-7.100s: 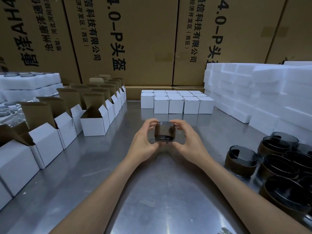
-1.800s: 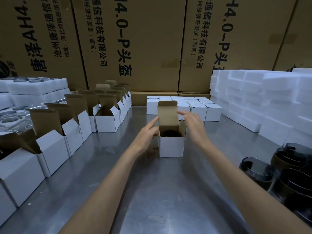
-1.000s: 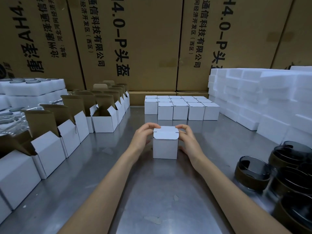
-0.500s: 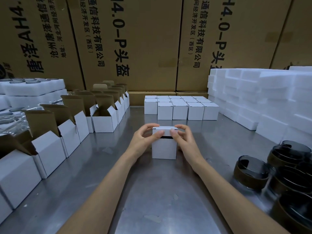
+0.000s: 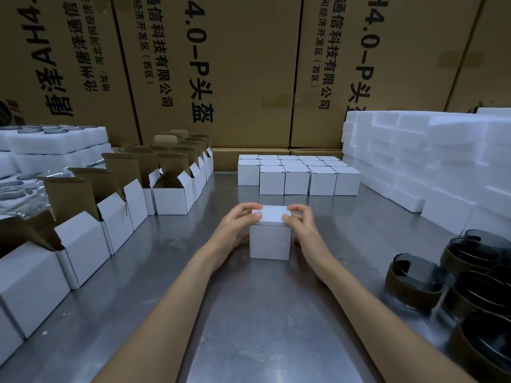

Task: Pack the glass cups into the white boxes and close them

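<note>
Both hands [image 5: 272, 226] gripping closed white box [image 5: 270, 240], steel table [image 5: 249, 313]

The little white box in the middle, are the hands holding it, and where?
Yes. Both hands, left and right, pinch the closed white box at its top edges.

Tall brown cartons [image 5: 243, 67] behind table are showing sideways black print: "4.0-P头盔", "信科技有限公司", "经济开发区(西区)"; leftmost reading "AH4".

Matt white cardboard box [image 5: 270, 240] between my hands; brushed, reflective metal table [image 5: 262, 313]; glossy dark glass cups [image 5: 417, 283] at three o'clock; white foam blocks [image 5: 431, 161] at two o'clock.
</note>
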